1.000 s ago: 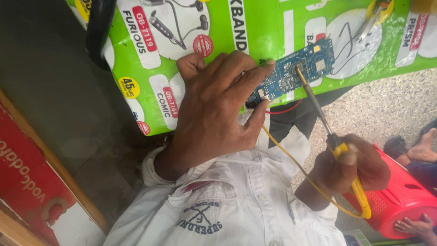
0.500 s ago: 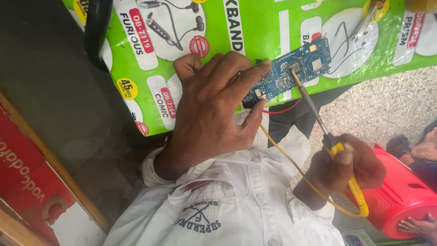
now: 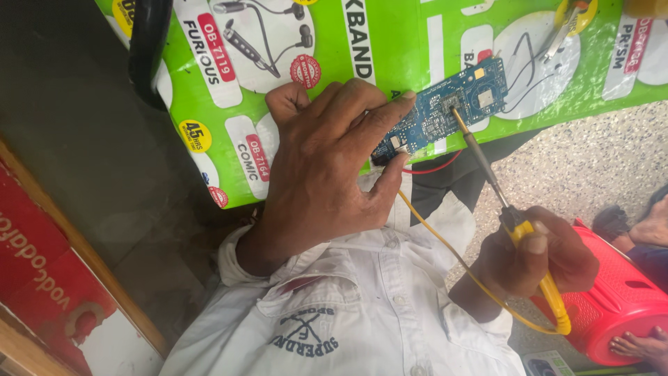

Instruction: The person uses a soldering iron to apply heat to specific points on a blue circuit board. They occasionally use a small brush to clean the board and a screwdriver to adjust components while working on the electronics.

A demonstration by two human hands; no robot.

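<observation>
We see the left hand [image 3: 327, 174] pinching a small blue circuit board [image 3: 445, 108] by its lower left end, thumb and fingers clamped on the edge, holding it up in front of a green printed sheet [image 3: 390, 42]. The right hand [image 3: 536, 257] is closed in a fist around the yellow handle of a soldering iron [image 3: 487, 174]; its metal shaft runs up and left, and the tip touches the board near the middle. A yellow wire [image 3: 445, 247] loops from the board end down past the right hand. A red wire [image 3: 435, 168] hangs just under the board. Below both hands we see a white shirt [image 3: 348, 306]. A red plastic stool [image 3: 619, 299] sits at right, just beside the right hand, with someone's bare foot [image 3: 643, 345] next to it.
</observation>
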